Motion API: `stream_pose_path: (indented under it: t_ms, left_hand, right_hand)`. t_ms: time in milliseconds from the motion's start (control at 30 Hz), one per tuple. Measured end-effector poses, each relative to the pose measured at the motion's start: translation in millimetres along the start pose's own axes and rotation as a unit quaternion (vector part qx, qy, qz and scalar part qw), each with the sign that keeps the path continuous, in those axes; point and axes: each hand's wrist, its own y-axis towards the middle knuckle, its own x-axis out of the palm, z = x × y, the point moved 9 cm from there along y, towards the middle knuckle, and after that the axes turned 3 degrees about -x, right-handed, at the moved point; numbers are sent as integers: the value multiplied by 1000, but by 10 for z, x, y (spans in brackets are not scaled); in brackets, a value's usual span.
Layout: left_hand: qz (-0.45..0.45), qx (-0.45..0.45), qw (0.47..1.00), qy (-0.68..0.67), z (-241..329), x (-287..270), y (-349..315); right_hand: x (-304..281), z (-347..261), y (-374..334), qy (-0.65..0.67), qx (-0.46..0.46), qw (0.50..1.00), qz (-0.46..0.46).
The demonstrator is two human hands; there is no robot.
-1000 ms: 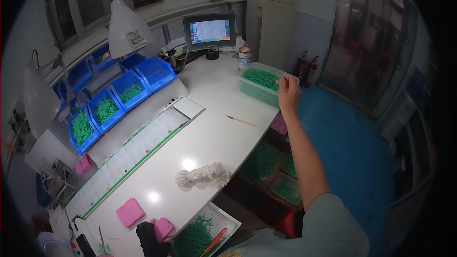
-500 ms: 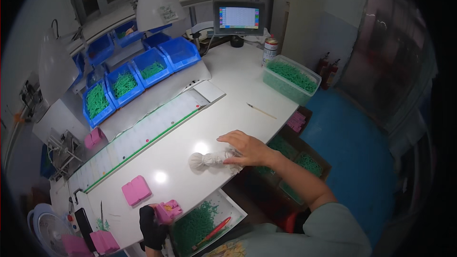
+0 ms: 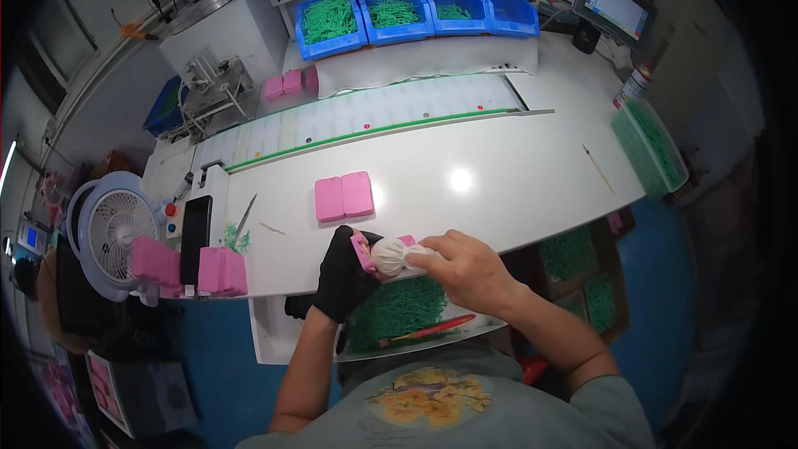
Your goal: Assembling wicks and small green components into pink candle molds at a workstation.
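My left hand (image 3: 341, 281), in a black glove, is closed around a pink block (image 3: 362, 251) at the table's front edge. My bare right hand (image 3: 472, 274) grips a white cloth pouch (image 3: 389, 258) by its gathered neck. The rounded end of the pouch is against or just over the pink block and hides much of its face. Beyond my left hand, two pink blocks (image 3: 344, 197) lie side by side on the white table. Under both hands an open drawer (image 3: 264, 339) holds green stringy pieces (image 3: 399, 309) and a red-handled brush (image 3: 436, 328).
Blue bins (image 3: 332, 33) with green pieces line the back, behind a green-edged track (image 3: 382, 123). Tweezers (image 3: 246, 214), a black phone-like slab (image 3: 195, 237), more pink blocks (image 3: 223, 271) and a fan (image 3: 123, 214) are at left. A thin brush (image 3: 597, 168) and a clear tub (image 3: 652, 148) are at right.
My right hand has picked up the white pouch from the table and brought it left to the pink block in my left hand. The view has turned left.
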Motion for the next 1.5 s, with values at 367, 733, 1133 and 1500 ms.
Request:
stream_pose_path:
  t_ms: [367, 733, 1133, 1500]
  left_hand:
    - [-13, -65, 960, -271, -87, -58, -16]
    - [-139, -179, 728, -647, -189, 396, -143]
    - [3, 32, 961, -276, 292, 151, -1]
    - [-2, -145, 900, -410, 212, 396, -143]
  right_hand:
    - [-134, 50, -55, 110, 77, 991, 24]
    - [-403, -13, 39, 24, 75, 988, 135]
    - [-257, 414, -334, 273, 312, 899, 139]
    - [196, 241, -247, 246, 251, 918, 187]
